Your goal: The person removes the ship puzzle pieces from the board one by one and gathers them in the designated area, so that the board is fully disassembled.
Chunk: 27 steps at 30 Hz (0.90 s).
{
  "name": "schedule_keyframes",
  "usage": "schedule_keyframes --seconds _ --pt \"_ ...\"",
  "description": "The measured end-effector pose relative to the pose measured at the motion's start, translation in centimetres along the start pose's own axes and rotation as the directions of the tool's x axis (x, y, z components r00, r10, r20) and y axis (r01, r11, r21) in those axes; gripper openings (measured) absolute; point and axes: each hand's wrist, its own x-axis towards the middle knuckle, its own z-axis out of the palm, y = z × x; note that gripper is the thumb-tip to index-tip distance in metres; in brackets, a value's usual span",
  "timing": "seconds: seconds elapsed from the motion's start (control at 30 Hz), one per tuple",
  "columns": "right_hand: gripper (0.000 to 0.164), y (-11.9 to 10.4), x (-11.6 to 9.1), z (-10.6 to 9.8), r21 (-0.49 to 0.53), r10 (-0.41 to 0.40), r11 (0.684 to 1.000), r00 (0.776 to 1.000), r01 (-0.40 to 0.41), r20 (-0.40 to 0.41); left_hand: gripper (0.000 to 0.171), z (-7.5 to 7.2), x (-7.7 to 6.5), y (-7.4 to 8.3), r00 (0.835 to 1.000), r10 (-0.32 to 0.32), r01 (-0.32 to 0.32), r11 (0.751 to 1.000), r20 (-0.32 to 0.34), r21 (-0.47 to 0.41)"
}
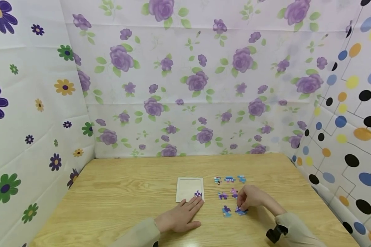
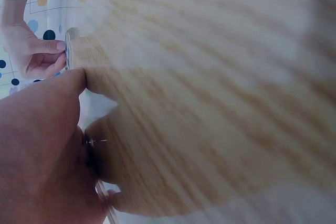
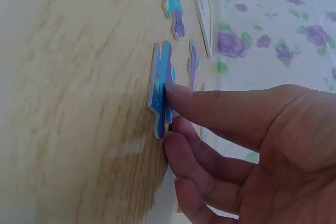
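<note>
A white square puzzle tray [image 1: 181, 189] lies at mid-table, with one purple jigsaw piece [image 1: 198, 193] in its lower right corner. My left hand [image 1: 182, 216] lies flat, its straight fingertips resting at the tray's near edge. To the right, my right hand [image 1: 250, 199] pinches a blue-and-purple jigsaw piece [image 3: 160, 87] between thumb and fingers, close over the table. Just left of it lies another blue-and-purple piece [image 1: 226, 211]. In the left wrist view, the left hand [image 2: 42, 145] fills the lower left, and the right hand [image 2: 39, 53] shows beyond it.
Farther up, two pink-and-purple pieces [image 1: 222, 196] lie beside the right hand. A row with a striped piece [image 1: 217, 180], a blue piece [image 1: 229, 179] and a light blue piece [image 1: 242, 178] lies behind them. Patterned cloths [image 1: 179, 92] border the wooden table [image 1: 126, 185] at back and sides.
</note>
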Motion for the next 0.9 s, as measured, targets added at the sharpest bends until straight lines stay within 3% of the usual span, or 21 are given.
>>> schedule_keyframes --seconds 0.17,0.4,0.6,0.9 --pt "0.007 -0.1 0.2 0.0 0.02 0.014 1.0 1.0 -0.014 -0.027 0.072 0.0 0.0 0.0 1.0 0.001 -0.001 1.0 0.004 0.008" --pt "0.004 -0.8 1.4 -0.2 0.035 -0.028 0.999 0.998 0.03 -0.063 0.073 -0.2 0.1 0.2 1.0 -0.007 0.007 1.0 0.011 0.01" --pt "0.004 -1.6 2.9 -0.4 0.034 -0.065 0.997 0.997 0.067 -0.047 0.072 0.0 0.0 0.2 1.0 -0.015 0.015 1.0 0.001 0.018" --pt "0.006 -3.1 5.3 0.6 0.017 -0.04 0.999 0.998 0.041 -0.049 0.072 0.0 -0.2 0.4 0.999 -0.031 0.031 0.999 -0.007 0.031"
